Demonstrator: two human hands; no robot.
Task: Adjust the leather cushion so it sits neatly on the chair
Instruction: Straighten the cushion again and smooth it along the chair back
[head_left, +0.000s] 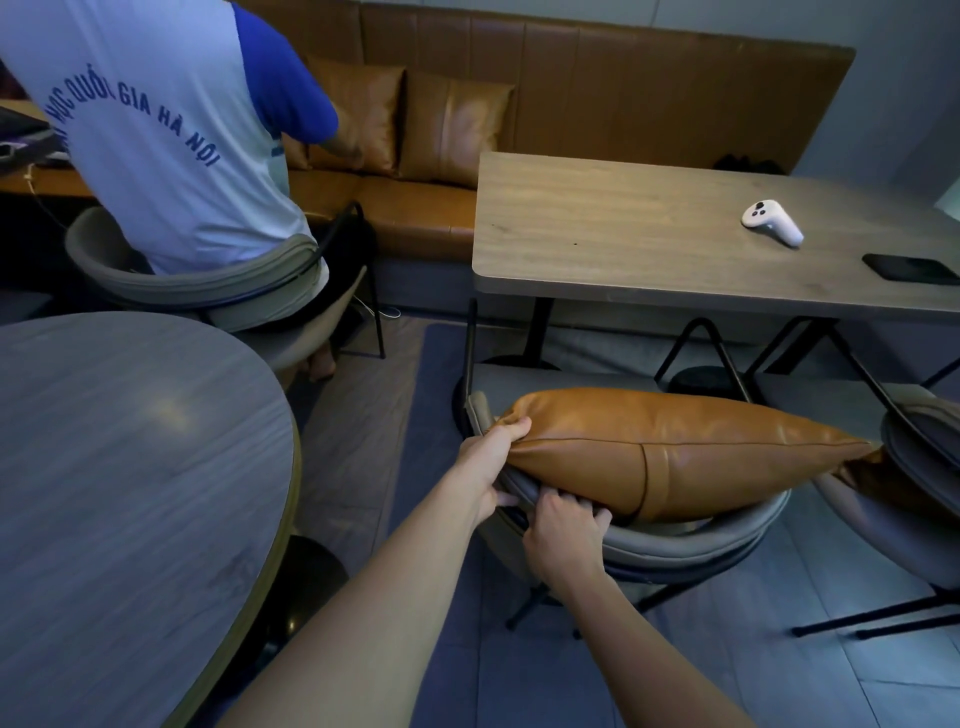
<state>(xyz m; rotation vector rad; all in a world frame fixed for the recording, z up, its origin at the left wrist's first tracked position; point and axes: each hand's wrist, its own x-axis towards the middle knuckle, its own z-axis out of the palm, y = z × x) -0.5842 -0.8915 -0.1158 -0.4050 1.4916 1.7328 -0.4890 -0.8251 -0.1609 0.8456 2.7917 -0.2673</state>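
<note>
A tan leather cushion (670, 452) lies across a grey upholstered chair (675, 545) in the lower middle, leaning on the curved backrest. My left hand (493, 462) pinches the cushion's left corner with thumb and fingers. My right hand (563, 535) grips the cushion's lower left edge where it meets the backrest, fingers curled under the leather. The cushion's right corner reaches towards a second grey chair (914, 499).
A rectangular wooden table (649, 244) stands behind the chair with a white controller (771, 222) and a black phone (909, 267) on it. A round table (124, 467) fills the left. A person (171, 135) sits on a chair at the upper left, before a leather bench (571, 104) with cushions.
</note>
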